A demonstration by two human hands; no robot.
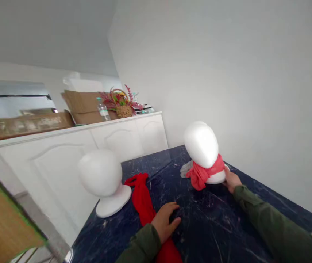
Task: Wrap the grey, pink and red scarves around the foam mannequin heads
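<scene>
At the table's far side stands a white foam mannequin head (201, 144), with a coral-red scarf (206, 173) wrapped round its neck and knotted in front. My right hand (231, 180) grips the edge of that head's base; its fingertips are partly hidden. A bright red scarf (142, 201) lies stretched along the table toward me. My left hand (165, 221) is over this scarf, fingers apart and holding nothing; whether it touches the cloth I cannot tell. Left of the red scarf stands a second, bare white mannequin head (101, 173) on a round base.
The dark blue marbled table (207, 215) runs along a grey wall (227, 73). A grey cloth (185, 168) lies behind the scarfed head. White cabinets (62, 157) behind carry cardboard boxes (81, 104), a bottle (103, 109) and a flower basket (123, 109). A wooden panel (5, 219) is at left.
</scene>
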